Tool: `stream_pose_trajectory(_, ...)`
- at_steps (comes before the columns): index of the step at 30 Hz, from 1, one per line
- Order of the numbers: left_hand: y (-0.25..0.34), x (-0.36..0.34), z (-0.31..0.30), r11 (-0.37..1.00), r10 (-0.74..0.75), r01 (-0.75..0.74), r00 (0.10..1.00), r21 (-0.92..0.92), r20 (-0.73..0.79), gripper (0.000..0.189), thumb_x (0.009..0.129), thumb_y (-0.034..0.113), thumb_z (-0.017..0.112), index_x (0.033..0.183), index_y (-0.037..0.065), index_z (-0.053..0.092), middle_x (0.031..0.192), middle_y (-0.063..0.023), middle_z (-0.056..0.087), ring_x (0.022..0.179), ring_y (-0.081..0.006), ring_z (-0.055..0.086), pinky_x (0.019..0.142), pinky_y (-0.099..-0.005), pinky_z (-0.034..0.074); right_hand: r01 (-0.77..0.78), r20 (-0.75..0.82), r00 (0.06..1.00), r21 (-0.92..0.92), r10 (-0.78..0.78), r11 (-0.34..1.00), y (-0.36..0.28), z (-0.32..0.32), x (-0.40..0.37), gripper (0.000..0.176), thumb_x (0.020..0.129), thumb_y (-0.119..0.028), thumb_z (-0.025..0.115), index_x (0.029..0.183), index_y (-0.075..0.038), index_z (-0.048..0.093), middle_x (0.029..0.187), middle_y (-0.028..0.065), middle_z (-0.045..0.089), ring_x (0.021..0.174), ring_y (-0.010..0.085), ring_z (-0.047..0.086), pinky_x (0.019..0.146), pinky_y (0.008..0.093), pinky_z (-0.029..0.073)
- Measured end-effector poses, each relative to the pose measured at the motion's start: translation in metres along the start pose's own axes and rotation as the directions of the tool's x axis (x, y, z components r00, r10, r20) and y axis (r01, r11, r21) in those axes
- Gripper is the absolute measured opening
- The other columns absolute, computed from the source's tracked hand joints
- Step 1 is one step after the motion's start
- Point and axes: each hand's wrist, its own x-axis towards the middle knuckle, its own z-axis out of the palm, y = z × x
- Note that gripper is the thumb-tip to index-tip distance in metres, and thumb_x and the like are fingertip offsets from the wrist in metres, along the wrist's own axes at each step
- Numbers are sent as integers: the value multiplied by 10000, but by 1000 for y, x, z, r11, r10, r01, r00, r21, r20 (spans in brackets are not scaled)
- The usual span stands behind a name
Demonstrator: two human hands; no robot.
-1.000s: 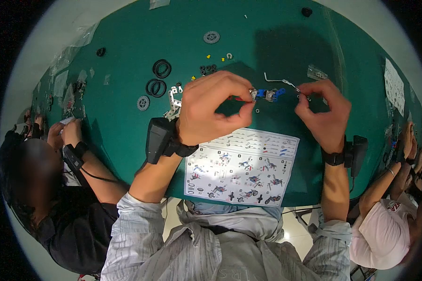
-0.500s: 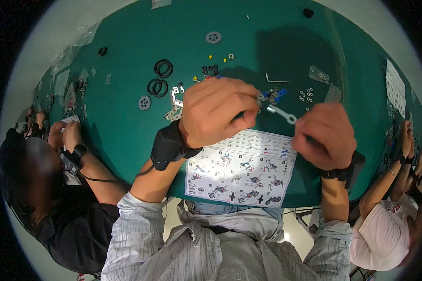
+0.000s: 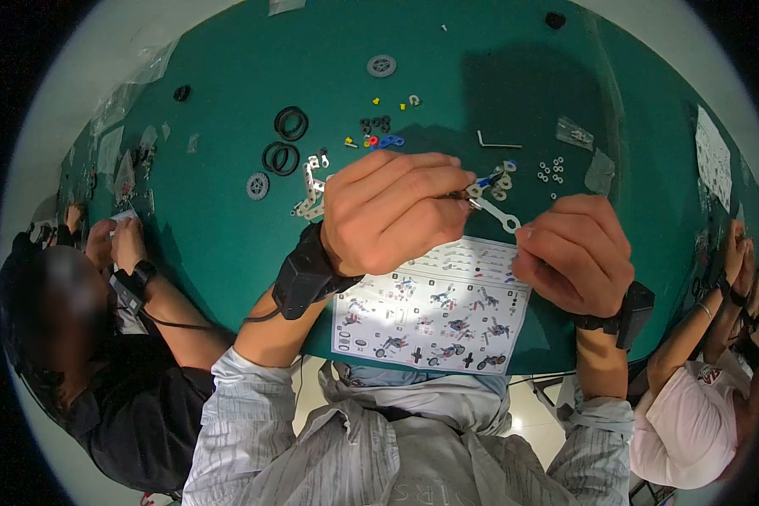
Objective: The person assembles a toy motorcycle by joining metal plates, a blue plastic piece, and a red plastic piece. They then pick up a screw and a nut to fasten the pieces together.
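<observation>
My left hand (image 3: 396, 207) is closed in a pinch on a small assembly (image 3: 483, 183) of metal and blue parts, mostly hidden behind the fingers. My right hand (image 3: 575, 253) has its thumb and fingers pressed together at the ring end of a small flat metal spanner (image 3: 496, 213). The spanner's other end meets the assembly at my left fingertips. Both hands are raised over the upper part of a printed instruction sheet (image 3: 430, 316). Perforated metal strips (image 3: 312, 190) lie just left of my left hand.
Black rubber tyres (image 3: 291, 124), grey wheels (image 3: 381, 66), a blue piece (image 3: 388, 142) and several black pieces (image 3: 375, 125) lie beyond my left hand. An L-shaped hex key (image 3: 499, 145), several nuts (image 3: 551, 170) and a small bag (image 3: 573, 133) lie farther right. Other people work at both sides.
My right hand has shifted slightly left and down with the spanner, closer to my left hand. My left hand has turned a little, uncovering the blue piece behind it.
</observation>
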Motion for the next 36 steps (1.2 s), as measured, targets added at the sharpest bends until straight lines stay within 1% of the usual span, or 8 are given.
stream_pose_trajectory(7,1,1,-1,1000,7,-7,1000,18,4,270,713,63,850,886,72,643,987,-103,744,906,-274,741,648,-306,532,15,17,1000,-7,-15,1000,-2,1,0,283,624,-24,843,868,-29,698,809,65,653,713,243,629,602,325,527)
stream_pose_trajectory(13,1,1,-2,996,2,-4,1000,88,21,268,708,51,847,878,67,641,986,-108,744,905,-271,742,636,-302,525,21,44,999,-17,-20,1000,-4,2,-1,296,625,-23,840,894,-23,715,827,68,641,734,246,627,615,337,530)
stream_pose_trajectory(16,2,0,0,997,-36,35,999,68,19,262,705,38,843,870,68,641,976,-111,745,894,-264,742,630,-307,524,-10,44,999,-11,10,1000,-6,0,0,301,622,-15,842,897,-27,719,843,70,647,742,248,630,625,336,534)
stream_pose_trajectory(20,2,-1,6,993,-102,101,995,-56,-6,264,697,31,846,856,68,639,945,-108,745,842,-259,737,615,-315,521,-43,5,999,1,43,999,-6,1,-2,312,621,15,841,902,-37,715,854,71,663,754,247,640,635,332,537)
stream_pose_trajectory(22,2,-1,7,984,-132,132,991,-116,6,268,690,32,850,849,68,637,931,-109,743,808,-257,732,608,-319,521,-68,-14,998,52,69,996,-5,1,-4,315,620,42,822,901,-43,705,859,75,670,758,250,645,643,337,532)
stream_pose_trajectory(25,1,-3,8,987,-127,127,992,-98,5,275,684,35,854,845,67,634,917,-107,740,772,-252,724,602,-317,520,-119,-35,992,132,124,984,-1,0,-4,314,628,70,782,903,-49,691,864,78,677,759,256,647,661,349,521)
stream_pose_trajectory(28,1,-3,11,984,-150,145,988,-107,-41,258,646,30,819,791,64,608,887,-68,716,720,-219,680,575,-296,460,-150,-63,984,191,164,970,3,1,-4,310,635,84,751,907,-50,684,866,82,679,758,261,643,680,363,508)
stream_pose_trajectory(36,1,-1,13,952,-209,195,977,-234,-39,281,650,21,835,787,70,595,863,-71,712,700,-227,681,562,-309,476,-164,-57,982,223,181,961,7,4,-2,291,647,98,728,901,-36,681,873,97,684,766,263,643,692,367,501)
